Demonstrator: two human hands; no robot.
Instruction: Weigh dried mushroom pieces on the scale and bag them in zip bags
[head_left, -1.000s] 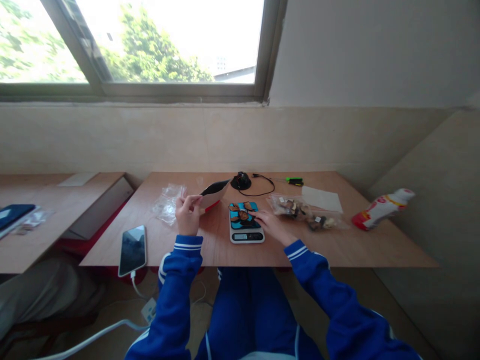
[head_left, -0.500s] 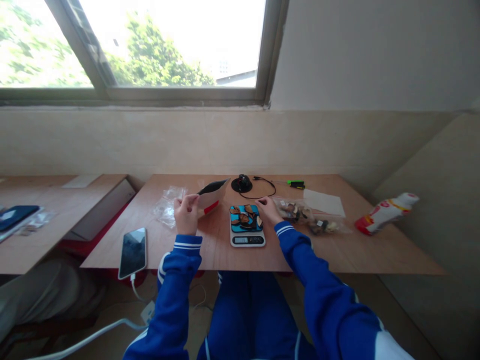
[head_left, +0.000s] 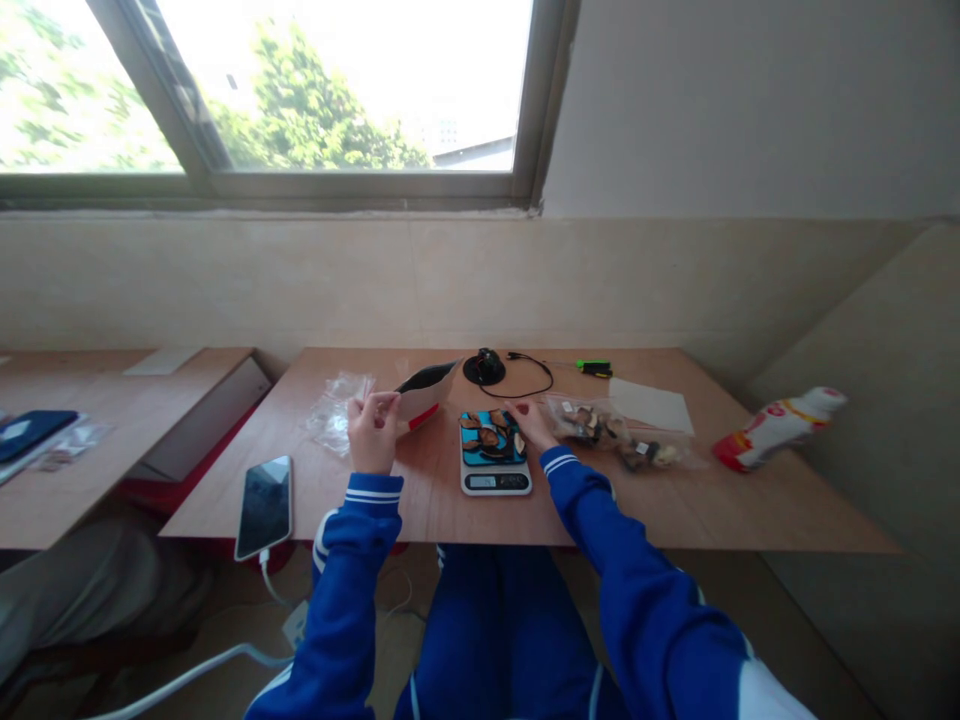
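Observation:
My left hand (head_left: pixel 371 432) pinches the near edge of a pale pouch (head_left: pixel 426 400) with a red patch and a dark opening, tilted above the table. A white kitchen scale (head_left: pixel 496 483) with a lit display sits in front of me. On its blue top lie several brown dried slices (head_left: pixel 489 438), which look like dried mushroom. My right hand (head_left: pixel 534 424) is at the far right corner of the scale, fingers closed together; whatever they pinch is too small to make out. Beside it on the right rest clear bags (head_left: pixel 592 424) of similar dried slices.
A phone (head_left: pixel 264 508) on a charging cable lies at the left edge. Crumpled clear plastic (head_left: pixel 337 412) is left of the pouch. Behind the scale are a black round stand (head_left: pixel 484 368) with a cable, green-black tools (head_left: pixel 595 369) and white paper (head_left: pixel 651 405). A bottle (head_left: pixel 776 430) stands right.
My right hand has moved slightly left and down, closer to the slices at the scale's far right corner. My left hand and the pouch have stayed almost still.

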